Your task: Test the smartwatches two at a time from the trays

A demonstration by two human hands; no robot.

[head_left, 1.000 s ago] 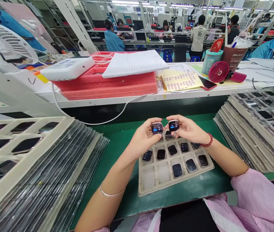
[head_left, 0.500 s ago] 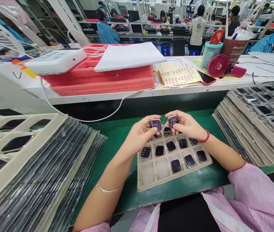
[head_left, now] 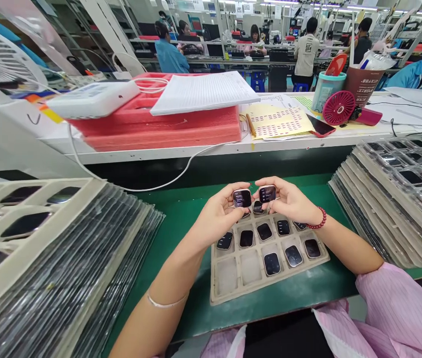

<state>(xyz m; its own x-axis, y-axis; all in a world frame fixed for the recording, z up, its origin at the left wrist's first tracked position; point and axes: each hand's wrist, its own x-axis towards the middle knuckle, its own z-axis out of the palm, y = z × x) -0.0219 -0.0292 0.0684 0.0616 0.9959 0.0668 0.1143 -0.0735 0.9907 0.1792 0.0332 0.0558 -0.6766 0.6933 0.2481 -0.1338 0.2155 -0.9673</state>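
Note:
Two smartwatch bodies without straps are held up side by side, their lit screens facing me with small text. My left hand (head_left: 220, 209) grips the left smartwatch (head_left: 241, 198) by its edges between thumb and fingers. Around the right smartwatch (head_left: 267, 193) close the fingers of my right hand (head_left: 289, 201). Both are just above the far side of a beige compartment tray (head_left: 270, 287), which lies on the green work surface. Several more smartwatches sit in its pockets, such as a dark-screened smartwatch (head_left: 272, 264) in the front row. Two front-left pockets hold none. My hands hide part of the back row.
Tall stacks of trays with watches flank the work surface: a left stack (head_left: 84, 258) and a right stack (head_left: 367, 199). Behind, a white shelf (head_left: 211, 150) bears red foam (head_left: 158, 130), papers, a phone (head_left: 321, 127) and a pink fan (head_left: 339, 107). A white cable (head_left: 158, 189) droops below it.
Both thumbs have moved down off the screens to the lower edges of the smartwatches, leaving the displays more exposed. The whole view has shifted slightly; both smartwatches are still held.

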